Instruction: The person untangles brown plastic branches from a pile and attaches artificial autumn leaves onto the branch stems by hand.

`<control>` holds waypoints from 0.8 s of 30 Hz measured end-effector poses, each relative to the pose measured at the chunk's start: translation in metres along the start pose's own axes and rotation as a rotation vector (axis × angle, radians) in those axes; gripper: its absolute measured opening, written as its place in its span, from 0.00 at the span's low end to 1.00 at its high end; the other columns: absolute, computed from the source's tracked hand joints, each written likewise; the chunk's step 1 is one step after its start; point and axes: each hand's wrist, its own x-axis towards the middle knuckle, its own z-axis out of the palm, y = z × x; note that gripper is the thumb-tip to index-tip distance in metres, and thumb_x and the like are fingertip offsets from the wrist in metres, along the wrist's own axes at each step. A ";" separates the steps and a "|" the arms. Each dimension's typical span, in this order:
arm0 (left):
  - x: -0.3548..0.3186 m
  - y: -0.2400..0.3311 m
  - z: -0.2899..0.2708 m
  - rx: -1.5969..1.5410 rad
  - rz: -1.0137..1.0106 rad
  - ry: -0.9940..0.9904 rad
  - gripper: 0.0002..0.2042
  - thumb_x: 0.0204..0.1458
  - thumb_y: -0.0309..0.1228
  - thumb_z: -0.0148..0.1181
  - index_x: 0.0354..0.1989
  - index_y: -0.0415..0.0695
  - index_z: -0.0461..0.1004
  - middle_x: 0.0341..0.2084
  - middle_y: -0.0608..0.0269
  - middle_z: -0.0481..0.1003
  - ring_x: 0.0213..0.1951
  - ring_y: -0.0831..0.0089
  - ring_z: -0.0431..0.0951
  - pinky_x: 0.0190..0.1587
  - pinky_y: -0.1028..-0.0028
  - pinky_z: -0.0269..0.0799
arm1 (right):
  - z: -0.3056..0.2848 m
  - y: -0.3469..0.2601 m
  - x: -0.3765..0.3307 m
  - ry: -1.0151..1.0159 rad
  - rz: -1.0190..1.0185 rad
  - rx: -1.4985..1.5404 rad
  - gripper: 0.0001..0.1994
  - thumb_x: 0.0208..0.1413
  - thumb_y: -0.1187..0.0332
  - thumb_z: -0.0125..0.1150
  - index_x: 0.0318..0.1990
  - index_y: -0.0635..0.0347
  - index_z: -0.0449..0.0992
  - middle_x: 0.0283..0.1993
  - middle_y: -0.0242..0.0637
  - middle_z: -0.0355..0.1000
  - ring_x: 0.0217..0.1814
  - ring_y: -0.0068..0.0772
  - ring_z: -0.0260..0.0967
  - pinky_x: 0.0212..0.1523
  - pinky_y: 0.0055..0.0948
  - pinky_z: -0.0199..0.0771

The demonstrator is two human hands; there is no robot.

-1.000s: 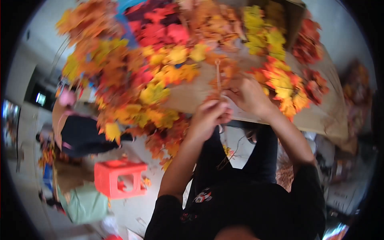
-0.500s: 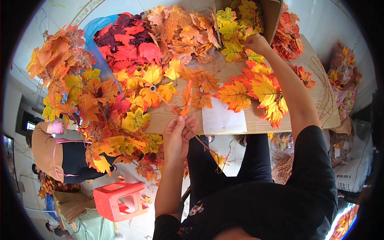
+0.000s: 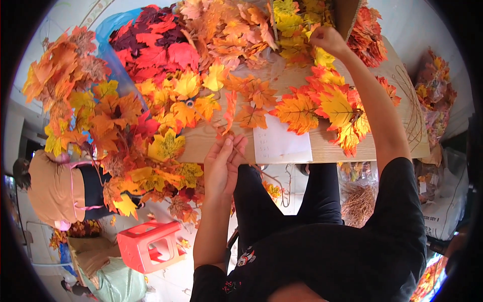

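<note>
My left hand (image 3: pixel 225 158) is closed at the table's front edge, palm up, pinching a thin brown stem (image 3: pixel 246 159). An orange artificial maple leaf (image 3: pixel 229 111) stands up from the stem beyond my fingers, and bare twig ends hang below the table edge. My right hand (image 3: pixel 329 41) reaches to the far side, fingers pinched at a yellow artificial maple leaf (image 3: pixel 311 31) by the opening of a cardboard box (image 3: pixel 347 17). More yellow leaves (image 3: pixel 289 27) fill that box. Below my right forearm lies an orange-and-yellow leaf spray (image 3: pixel 334 105).
A white paper sheet (image 3: pixel 283 140) lies at the wooden table's (image 3: pixel 370 146) front edge. Leaf piles, red (image 3: pixel 156 65) and orange (image 3: pixel 234 32), cover the left and back. A leafy branch bundle (image 3: pixel 121 151) overhangs the left side. A red stool (image 3: pixel 151 246) and a bent-over person (image 3: pixel 55 189) are at left.
My right hand has risen slightly off the yellow leaves in the box. My left hand keeps its pinch on the stem. The view has shifted a little, and the person at left has moved.
</note>
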 end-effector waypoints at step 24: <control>-0.031 0.006 -0.002 -0.188 -0.157 -0.187 0.06 0.52 0.31 0.51 0.35 0.44 0.70 0.40 0.65 0.71 0.35 0.81 0.72 0.30 0.81 0.73 | 0.077 -0.234 -0.217 -0.208 -0.135 0.650 0.04 0.43 0.75 0.61 0.30 0.62 0.76 0.29 0.39 0.71 0.34 0.32 0.68 0.37 0.28 0.66</control>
